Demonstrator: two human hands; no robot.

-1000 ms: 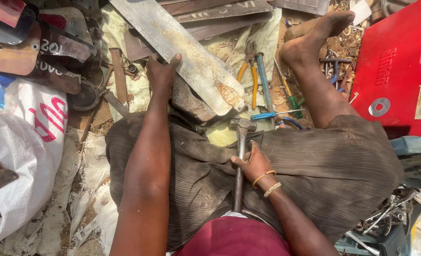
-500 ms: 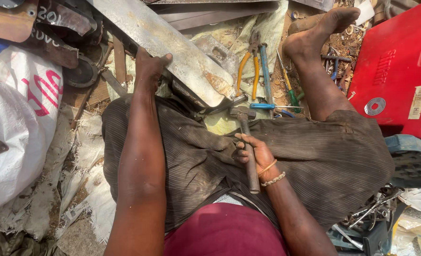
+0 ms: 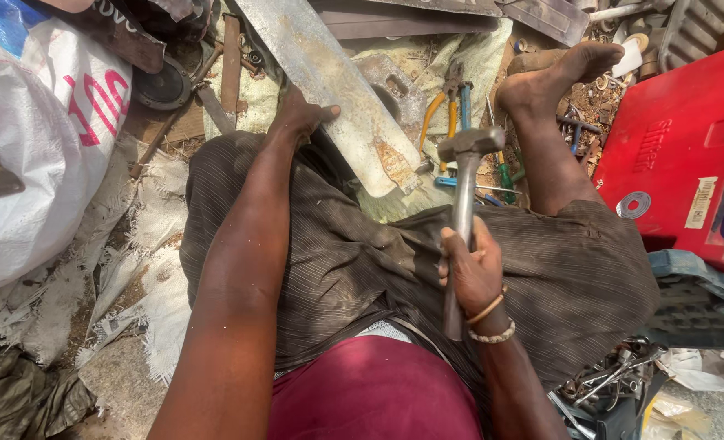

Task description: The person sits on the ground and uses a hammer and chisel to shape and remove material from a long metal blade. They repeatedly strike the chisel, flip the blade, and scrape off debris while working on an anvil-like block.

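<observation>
Sunlit dirt ground [image 3: 77, 322] strewn with torn sacking [image 3: 146, 277] and scrap

Hammer [image 3: 465, 155] right of metal sheet [image 3: 329, 81] (pliers [image 3: 448, 102] behind)

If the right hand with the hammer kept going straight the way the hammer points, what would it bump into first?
Probably the pliers with yellow and blue handles, lying just beyond the hammer held in the right hand. The grey metal plate sits slightly left. Depth is hard to judge.

Single head-worn view, looking steeply down the wearer's torso and lap toward the ground ahead. Close range: both forearms fill centre frame, the right hand [image 3: 472, 273] nearest the lens, the bare foot [image 3: 554, 77] at the top edge. No second view.
</observation>
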